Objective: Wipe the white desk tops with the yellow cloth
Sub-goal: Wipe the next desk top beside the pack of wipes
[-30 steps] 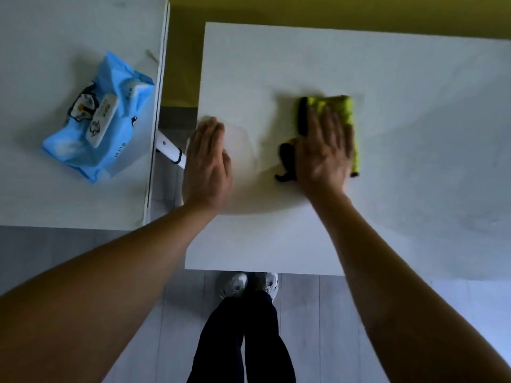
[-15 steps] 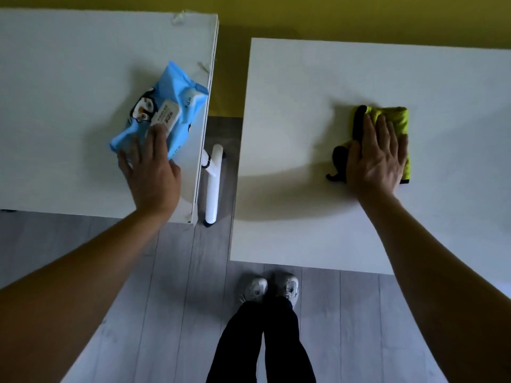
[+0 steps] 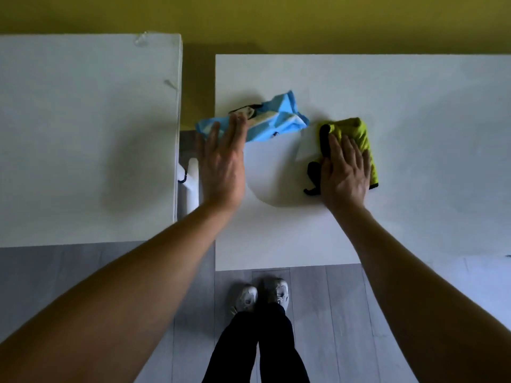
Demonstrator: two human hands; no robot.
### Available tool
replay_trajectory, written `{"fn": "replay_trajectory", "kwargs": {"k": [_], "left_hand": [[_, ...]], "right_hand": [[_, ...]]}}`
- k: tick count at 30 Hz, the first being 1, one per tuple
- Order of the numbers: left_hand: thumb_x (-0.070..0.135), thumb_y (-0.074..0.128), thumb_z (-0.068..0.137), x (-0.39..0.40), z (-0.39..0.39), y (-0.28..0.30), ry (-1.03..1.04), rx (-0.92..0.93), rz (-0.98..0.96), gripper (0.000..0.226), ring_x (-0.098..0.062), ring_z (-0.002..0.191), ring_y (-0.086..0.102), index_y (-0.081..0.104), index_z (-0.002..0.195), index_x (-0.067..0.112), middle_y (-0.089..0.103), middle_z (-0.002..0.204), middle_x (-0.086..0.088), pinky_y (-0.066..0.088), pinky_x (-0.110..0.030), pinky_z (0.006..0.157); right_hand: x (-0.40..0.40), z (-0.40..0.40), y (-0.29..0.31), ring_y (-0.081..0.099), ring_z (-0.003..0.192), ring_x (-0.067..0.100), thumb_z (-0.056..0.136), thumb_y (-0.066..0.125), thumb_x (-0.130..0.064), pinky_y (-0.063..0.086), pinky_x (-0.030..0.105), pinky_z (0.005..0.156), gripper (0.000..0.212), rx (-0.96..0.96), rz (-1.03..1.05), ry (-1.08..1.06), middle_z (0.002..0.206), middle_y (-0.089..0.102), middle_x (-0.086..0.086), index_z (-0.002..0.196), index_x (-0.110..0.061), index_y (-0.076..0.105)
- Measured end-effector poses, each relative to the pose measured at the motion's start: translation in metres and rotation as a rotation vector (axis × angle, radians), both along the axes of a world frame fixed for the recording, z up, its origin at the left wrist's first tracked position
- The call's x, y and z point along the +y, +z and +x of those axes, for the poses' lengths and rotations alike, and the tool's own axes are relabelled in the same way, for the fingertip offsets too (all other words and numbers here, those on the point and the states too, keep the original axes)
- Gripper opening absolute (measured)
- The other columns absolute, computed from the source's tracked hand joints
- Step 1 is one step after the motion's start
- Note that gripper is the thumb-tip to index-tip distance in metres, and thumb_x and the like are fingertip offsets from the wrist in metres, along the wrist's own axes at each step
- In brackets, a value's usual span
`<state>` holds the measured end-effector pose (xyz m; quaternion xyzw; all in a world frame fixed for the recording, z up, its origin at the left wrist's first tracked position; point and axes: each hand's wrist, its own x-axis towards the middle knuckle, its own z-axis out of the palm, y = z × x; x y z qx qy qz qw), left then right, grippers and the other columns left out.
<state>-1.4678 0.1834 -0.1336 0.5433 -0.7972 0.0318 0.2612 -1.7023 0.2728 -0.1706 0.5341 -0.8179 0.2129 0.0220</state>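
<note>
Two white desk tops are standing side by side before a yellow wall, the left desk lying bare. On the right desk, the right hand is pressing flat, fingers spread, on the folded yellow cloth with black trim near its middle. The left hand, fingers straight, is touching the crumpled blue wipes packet near the left edge. Judging from this, gathering the cloth and stroking edge to edge should serve best.

Dim, bluish light; soft shadows fall on the left tabletop and under both hands. Wide-angle bending stretches the forearms; the picture is slightly soft.
</note>
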Motion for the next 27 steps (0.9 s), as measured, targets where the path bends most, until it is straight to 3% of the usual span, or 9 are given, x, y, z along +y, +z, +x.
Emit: {"fn": "replay_trajectory", "kwargs": {"k": [6, 10, 15, 18, 22, 27], "left_hand": [[0.02, 0.056, 0.101, 0.028, -0.036, -0.02, -0.092, -0.136, 0.109, 0.055, -0.034, 0.14, 0.052, 0.047, 0.154, 0.023, 0.054, 0.155, -0.003, 0.033, -0.065, 0.116], [0.03, 0.058, 0.102, 0.043, -0.034, -0.025, -0.165, -0.122, 0.163, 0.061, -0.034, 0.149, 0.038, 0.039, 0.16, 0.023, 0.042, 0.164, -0.004, 0.023, -0.062, 0.121], [0.034, 0.054, 0.1, 0.062, -0.034, -0.015, -0.211, -0.158, 0.184, 0.075, -0.04, 0.155, 0.024, 0.02, 0.166, 0.021, 0.019, 0.172, -0.013, 0.024, -0.055, 0.119], [0.017, 0.055, 0.099, 0.086, -0.045, -0.012, -0.321, -0.081, 0.133, 0.072, -0.039, 0.154, 0.026, 0.027, 0.164, 0.015, 0.023, 0.171, -0.015, 0.025, -0.052, 0.121], [0.006, 0.048, 0.1, 0.108, -0.063, -0.021, -0.407, -0.016, 0.139, 0.06, -0.036, 0.156, 0.026, 0.038, 0.159, 0.01, 0.029, 0.168, -0.017, 0.021, -0.05, 0.128], [0.008, 0.048, 0.097, 0.125, -0.091, -0.026, -0.508, -0.063, 0.152, 0.057, -0.039, 0.154, 0.029, 0.046, 0.154, 0.006, 0.035, 0.166, -0.017, 0.017, -0.05, 0.129]], "right_hand": [[0.092, 0.014, 0.01, 0.032, 0.149, 0.025, 0.101, 0.042, -0.032, 0.019, 0.046, 0.125, 0.055, -0.048, 0.047, -0.122, 0.159, 0.041, 0.007, 0.156, -0.025, 0.038], [0.125, 0.015, 0.021, 0.042, 0.142, 0.028, 0.102, 0.045, -0.046, 0.028, 0.046, 0.118, 0.058, 0.103, 0.16, -0.066, 0.154, 0.047, 0.006, 0.155, -0.025, 0.04], [0.104, 0.017, 0.017, 0.013, 0.156, 0.02, 0.1, 0.045, -0.053, 0.009, 0.053, 0.125, 0.072, 0.075, 0.234, -0.02, 0.167, 0.024, 0.003, 0.161, -0.024, 0.023], [0.102, 0.045, 0.017, 0.013, 0.156, 0.021, 0.1, 0.049, -0.051, 0.004, 0.051, 0.127, 0.071, 0.006, 0.202, 0.043, 0.166, 0.025, 0.005, 0.161, -0.022, 0.025], [0.105, 0.046, 0.014, 0.02, 0.155, 0.022, 0.105, 0.042, -0.047, 0.014, 0.052, 0.125, 0.059, -0.047, 0.101, 0.168, 0.163, 0.032, 0.005, 0.157, -0.021, 0.035], [0.15, -0.048, 0.007, 0.025, 0.153, 0.022, 0.097, 0.049, -0.052, 0.009, 0.044, 0.127, 0.071, 0.027, 0.149, -0.022, 0.162, 0.036, 0.006, 0.159, -0.024, 0.031]]}}
